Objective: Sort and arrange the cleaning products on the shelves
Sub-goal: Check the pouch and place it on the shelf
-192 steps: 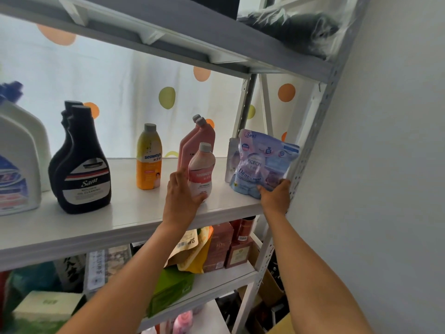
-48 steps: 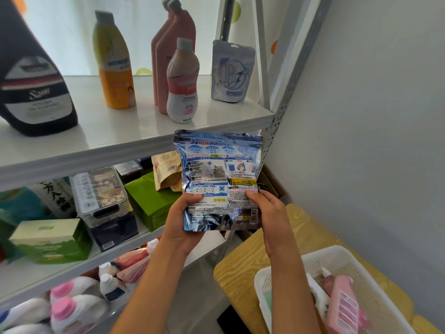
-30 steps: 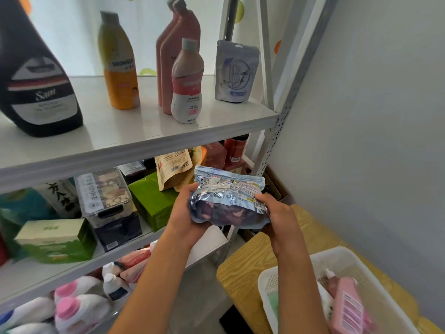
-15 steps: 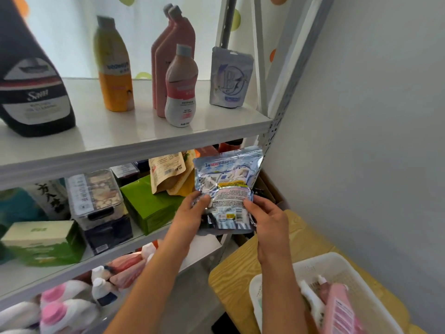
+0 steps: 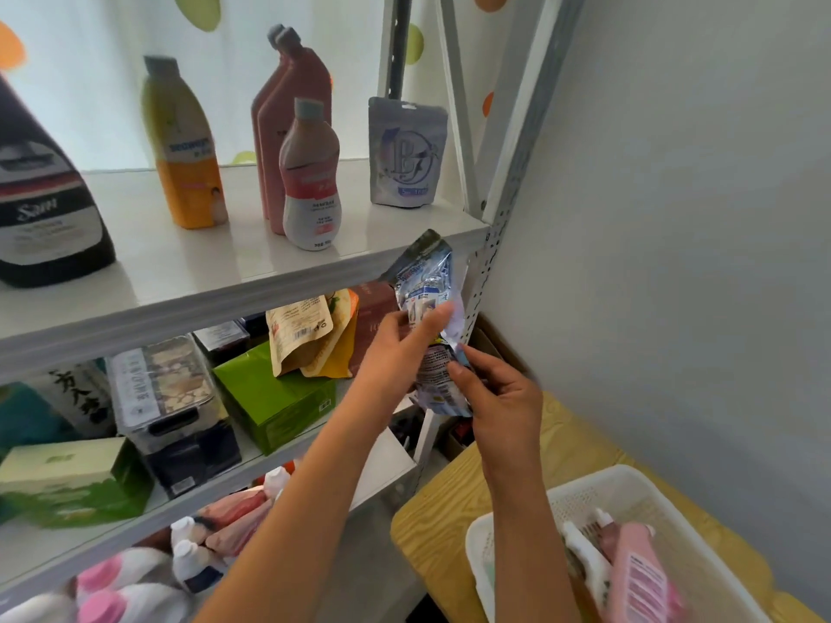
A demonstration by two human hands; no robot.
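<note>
Two hands raised | left hand [image 5: 395, 348], right hand [image 5: 499, 397] both pinch foil pouch [image 5: 427, 285], tilted edge-on

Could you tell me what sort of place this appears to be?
Probably a home storage corner or utility room: a metal shelf rack against a plain wall, stocked with cleaning bottles and boxed goods, with a white basket of more bottles on a wooden table.

Pouch [image 5: 407, 155] stands right of bottles [image 5: 310, 173] on shelf [image 5: 189, 267].
</note>
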